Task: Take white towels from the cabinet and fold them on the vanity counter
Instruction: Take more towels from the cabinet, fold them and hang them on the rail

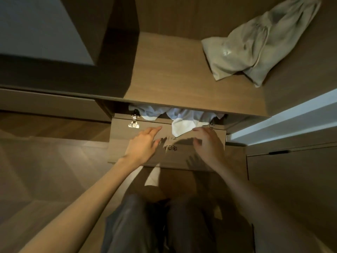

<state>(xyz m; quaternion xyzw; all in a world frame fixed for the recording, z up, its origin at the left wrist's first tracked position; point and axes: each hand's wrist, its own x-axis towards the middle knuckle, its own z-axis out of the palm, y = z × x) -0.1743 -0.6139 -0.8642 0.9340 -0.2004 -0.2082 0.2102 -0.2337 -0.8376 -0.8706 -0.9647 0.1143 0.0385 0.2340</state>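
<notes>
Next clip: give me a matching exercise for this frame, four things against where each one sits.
Things:
1. white towels
2. beige bag
3. metal hinge
4. left hand

Places:
A. lying on the shelf top, far right
B. fixed at the left corner of the open door
C. spilling out over the door's hinged edge
D. reaching over the door, fingers straight, beside the handwriting

Pairs: 1-C, 2-A, 3-B, 4-D

Dark handwriting (171, 143) stands on the inner face of the open cabinet door (124, 143), near its middle. Its upper line (172, 138) seems to end in "12". The lower line (171, 148), three rounded marks, cannot be read.
</notes>
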